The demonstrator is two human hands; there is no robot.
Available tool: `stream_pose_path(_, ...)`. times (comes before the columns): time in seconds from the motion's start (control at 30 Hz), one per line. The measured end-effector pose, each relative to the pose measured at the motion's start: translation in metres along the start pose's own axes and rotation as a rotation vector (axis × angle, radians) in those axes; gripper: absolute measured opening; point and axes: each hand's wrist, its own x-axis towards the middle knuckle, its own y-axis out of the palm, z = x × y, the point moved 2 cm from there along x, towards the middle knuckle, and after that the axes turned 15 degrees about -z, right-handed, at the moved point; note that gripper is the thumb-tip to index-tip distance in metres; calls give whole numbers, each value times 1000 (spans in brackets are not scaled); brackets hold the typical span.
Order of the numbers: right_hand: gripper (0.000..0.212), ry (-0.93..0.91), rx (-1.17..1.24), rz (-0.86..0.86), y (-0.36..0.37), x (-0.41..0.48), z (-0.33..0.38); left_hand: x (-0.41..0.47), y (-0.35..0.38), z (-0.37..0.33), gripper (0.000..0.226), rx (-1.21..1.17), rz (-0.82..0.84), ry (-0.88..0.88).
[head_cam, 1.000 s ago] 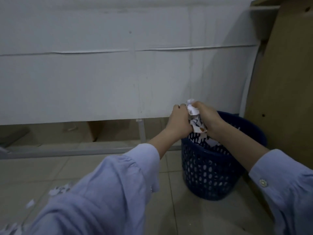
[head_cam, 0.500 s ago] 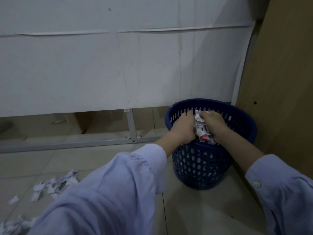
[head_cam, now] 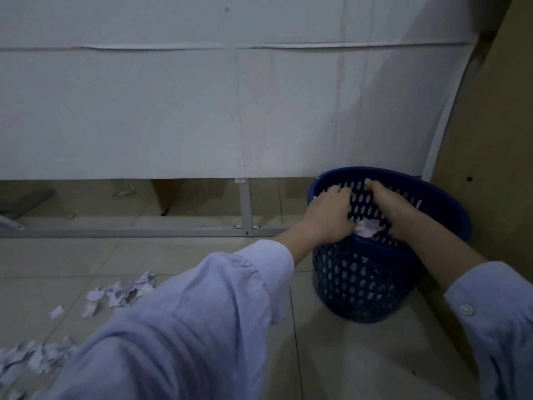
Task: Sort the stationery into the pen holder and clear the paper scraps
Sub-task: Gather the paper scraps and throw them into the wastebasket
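Observation:
A blue perforated waste basket (head_cam: 363, 284) stands on the tiled floor at the right. My left hand (head_cam: 328, 215) and my right hand (head_cam: 392, 209) reach over its near rim, a gap between them, fingers spread apart and pointing down into it. White paper scraps (head_cam: 367, 226) lie inside the basket just below and between the hands; neither hand grips them. More torn paper scraps (head_cam: 121, 293) lie scattered on the floor at the lower left. No pen holder or stationery is in view.
A white panel (head_cam: 202, 111) with a metal frame (head_cam: 245, 209) runs behind the basket. A brown wooden board (head_cam: 496, 140) stands close against the basket's right side. Further scraps (head_cam: 31, 359) lie at the bottom left edge.
Both hands have dropped from above the basket into it and parted. The crumpled wad they held has been let go and lies inside the basket.

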Motion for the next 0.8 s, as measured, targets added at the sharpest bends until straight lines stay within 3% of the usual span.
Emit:
stream_pose_path(0.23,75,-99,-210,4,4,-7,6,-12,-22,8,41,120,-37,3)
stream_pose_path(0.47,93,-121,-596,-8,17,-27,14,-34,-85,30,38,260,-134,86)
stream_pose_path(0.63,70,-523,-616,-172,45,-37,32,-59,-152,77,41,390,-167,54)
stream_pose_path(0.8,52,-856,-499,-85,120,-81,39,-109,-215,141,38,449,-168,-97)
